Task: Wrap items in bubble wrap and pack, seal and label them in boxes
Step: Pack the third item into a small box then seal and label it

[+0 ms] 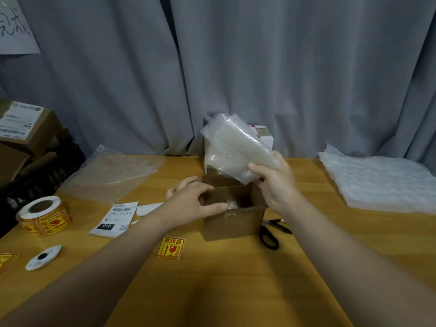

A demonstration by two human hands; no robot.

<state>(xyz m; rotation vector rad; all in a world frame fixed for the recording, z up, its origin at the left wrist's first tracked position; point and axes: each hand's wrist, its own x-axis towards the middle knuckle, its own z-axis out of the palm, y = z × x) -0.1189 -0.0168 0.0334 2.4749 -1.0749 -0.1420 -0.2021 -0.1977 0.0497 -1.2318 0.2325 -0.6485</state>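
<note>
Both hands are busy at the cardboard box [233,223], which stands open in the middle of the table [236,279]. The right hand [276,185] grips the wrapped bundle [233,149] by its lower corner, thumb on the near face and fingers behind it. The bundle is tilted up and to the left, just above the far right part of the box opening. The left hand [193,199] lies on the left side of the box with the fingers nearly straight. One finger reaches along the near rim. It holds nothing, and I judge that it only steadies the box.

The step in hand looks like putting the bundle into the box. To do it well, I would turn the bundle so its long side follows the long side of the opening, then lower it slowly, not drop it. The left hand should press the box down so it does not slide on the smooth wood. The loose edge of the wrap at the top could catch on the rim, so it is better tucked under. Something small and shiny sits inside near the rim; I cannot tell what it is.

Both forearms come from the near edge, the right wrist bent up and the left one flat. The scissors [269,237] lie just right of the box, and a fragile sticker [171,247] lies near it on the left.
</note>
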